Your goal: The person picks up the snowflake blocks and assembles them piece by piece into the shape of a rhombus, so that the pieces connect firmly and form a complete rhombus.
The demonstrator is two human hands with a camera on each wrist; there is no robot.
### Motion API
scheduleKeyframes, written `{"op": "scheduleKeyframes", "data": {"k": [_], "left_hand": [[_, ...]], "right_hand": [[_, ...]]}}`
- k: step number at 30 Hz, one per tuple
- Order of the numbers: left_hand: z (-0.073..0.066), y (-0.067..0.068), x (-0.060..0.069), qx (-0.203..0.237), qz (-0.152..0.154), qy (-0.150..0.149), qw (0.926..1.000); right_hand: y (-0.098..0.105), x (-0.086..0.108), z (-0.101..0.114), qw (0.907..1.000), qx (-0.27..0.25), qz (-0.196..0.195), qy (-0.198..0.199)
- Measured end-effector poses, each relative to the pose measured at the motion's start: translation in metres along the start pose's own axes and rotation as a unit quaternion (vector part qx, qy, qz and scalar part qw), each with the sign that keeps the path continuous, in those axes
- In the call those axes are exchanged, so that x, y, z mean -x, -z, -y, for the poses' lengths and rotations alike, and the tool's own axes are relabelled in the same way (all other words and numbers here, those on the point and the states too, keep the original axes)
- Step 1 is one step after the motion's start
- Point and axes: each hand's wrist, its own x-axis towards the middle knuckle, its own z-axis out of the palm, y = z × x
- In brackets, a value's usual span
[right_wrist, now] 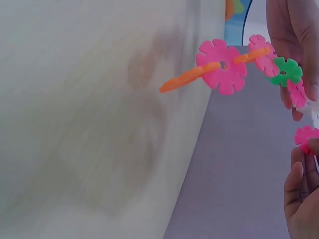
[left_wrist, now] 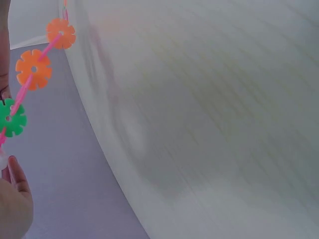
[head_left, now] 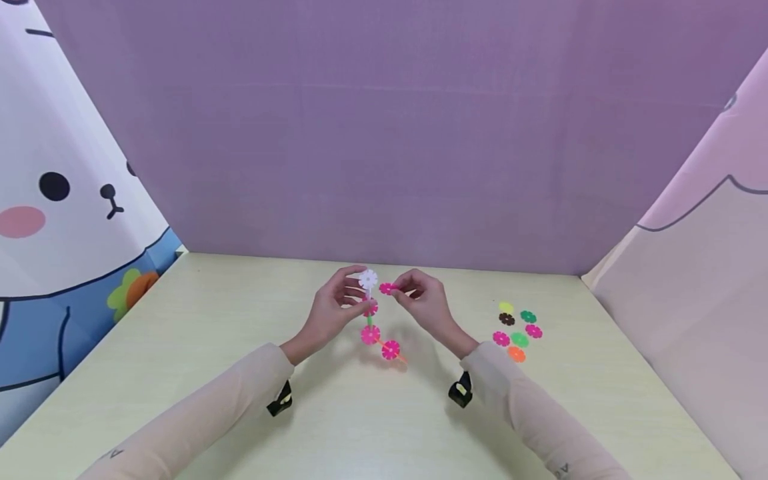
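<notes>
My left hand [head_left: 336, 300] holds the upper end of a chain of notched, flower-shaped plastic discs, its thumb beside a pink disc [head_left: 371, 307]. At the top of the chain is a white disc [head_left: 368, 279]. Below, pink discs [head_left: 370, 335] alternate with a green disc [right_wrist: 286, 72] and orange discs [left_wrist: 34, 69], some seen edge-on. The chain bends right at its lower end. Just right of the white disc, my right hand [head_left: 425, 300] pinches a single pink disc [head_left: 387, 289] between thumb and finger, apart from the chain. Fingers partly hide the grip on the chain.
Loose discs lie at the right of the pale table [head_left: 372, 427]: yellow [head_left: 506, 307], brown [head_left: 507, 319], dark green [head_left: 528, 317], light green [head_left: 519, 340], orange [head_left: 517, 354] and pink [head_left: 533, 331]. A purple panel [head_left: 384, 147] stands behind; printed cloths hang at both sides.
</notes>
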Motion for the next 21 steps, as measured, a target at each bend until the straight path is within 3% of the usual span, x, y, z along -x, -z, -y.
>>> {"op": "scheduleKeyframes", "data": {"k": [5, 7, 11, 16, 21], "left_hand": [[-0.016, 0.000, 0.003, 0.006, 0.007, 0.012, 0.9999], [-0.015, -0.001, 0.003, 0.010, 0.008, 0.014, 0.9998], [-0.001, -0.002, 0.001, 0.009, -0.002, 0.004, 1.0000], [0.000, -0.002, 0.001, 0.013, -0.003, 0.009, 0.9999], [0.000, -0.001, 0.002, 0.012, -0.001, 0.019, 0.9997]], "right_hand": [[-0.002, 0.002, 0.014, 1.0000, 0.003, -0.001, 0.000], [-0.005, 0.001, 0.004, 1.0000, 0.004, -0.003, 0.001], [-0.008, -0.001, -0.005, 1.0000, 0.001, -0.004, -0.005], [-0.008, 0.001, 0.012, 0.9999, 0.001, -0.006, -0.009], [-0.013, 0.001, -0.002, 0.9996, 0.017, -0.018, 0.014]]}}
